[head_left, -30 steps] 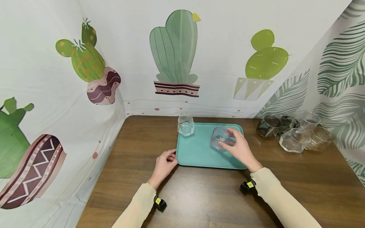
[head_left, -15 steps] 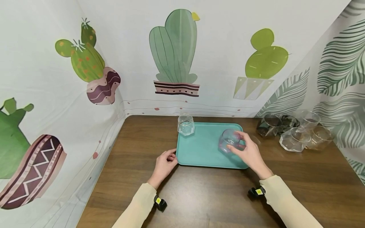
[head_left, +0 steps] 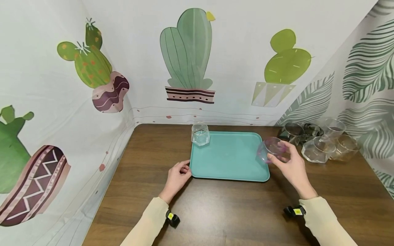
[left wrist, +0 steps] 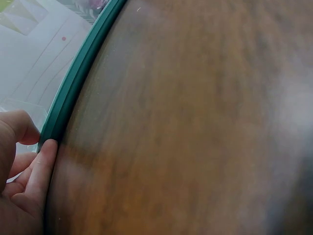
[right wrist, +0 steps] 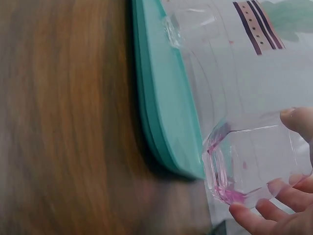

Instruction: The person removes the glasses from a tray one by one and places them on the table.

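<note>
My right hand (head_left: 291, 166) grips a clear pink-purple tinted glass (right wrist: 234, 169) between thumb and fingers, over the right edge of the turquoise tray (head_left: 227, 157). In the right wrist view the glass is tipped and apart from the tray. At the tray's front left corner my left hand (head_left: 176, 177) pinches the rim; the left wrist view has its thumb and fingertips on the green edge (left wrist: 73, 88). A clear glass (head_left: 200, 135) stands upright at the tray's back left corner.
Several glasses cluster at the table's back right: a dark one (head_left: 290, 133), a smoky one (head_left: 311, 132), clear ones (head_left: 317, 150) and an amber one (head_left: 345, 150). Behind the brown wooden table (head_left: 215, 208) hangs a cactus-print cloth (head_left: 234, 68).
My right hand has carried the tinted glass rightward, from above the middle of the tray to its right edge. The left hand, tray and other glasses have stayed put.
</note>
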Available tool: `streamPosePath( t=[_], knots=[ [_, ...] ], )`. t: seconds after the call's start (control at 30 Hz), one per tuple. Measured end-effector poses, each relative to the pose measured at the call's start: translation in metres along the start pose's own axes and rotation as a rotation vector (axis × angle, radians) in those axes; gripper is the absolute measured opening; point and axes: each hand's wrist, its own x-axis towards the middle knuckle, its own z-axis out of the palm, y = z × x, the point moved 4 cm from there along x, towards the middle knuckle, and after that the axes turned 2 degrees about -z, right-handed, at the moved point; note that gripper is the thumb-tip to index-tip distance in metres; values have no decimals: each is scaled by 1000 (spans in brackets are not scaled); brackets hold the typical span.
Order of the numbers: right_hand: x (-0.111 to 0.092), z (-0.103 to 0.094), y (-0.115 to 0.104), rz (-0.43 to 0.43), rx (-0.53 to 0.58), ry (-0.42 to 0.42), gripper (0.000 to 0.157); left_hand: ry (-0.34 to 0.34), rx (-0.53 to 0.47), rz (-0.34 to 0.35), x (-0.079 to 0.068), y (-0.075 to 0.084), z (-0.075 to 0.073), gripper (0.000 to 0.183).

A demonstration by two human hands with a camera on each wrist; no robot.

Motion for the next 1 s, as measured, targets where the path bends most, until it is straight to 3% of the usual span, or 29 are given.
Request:
streamPosePath(
  t=[0.43,0.73,1.0],
  knots=[
    [-2,-35,22,58,-88,150,72,6,12,6,1,0,1,41],
    [-3,-39,33,115,-164,216,70,9,16,8,1,0,1,41],
    [-4,-39,32,70,-186,282,66,6,14,8,0,-2,1,42]
  ],
)
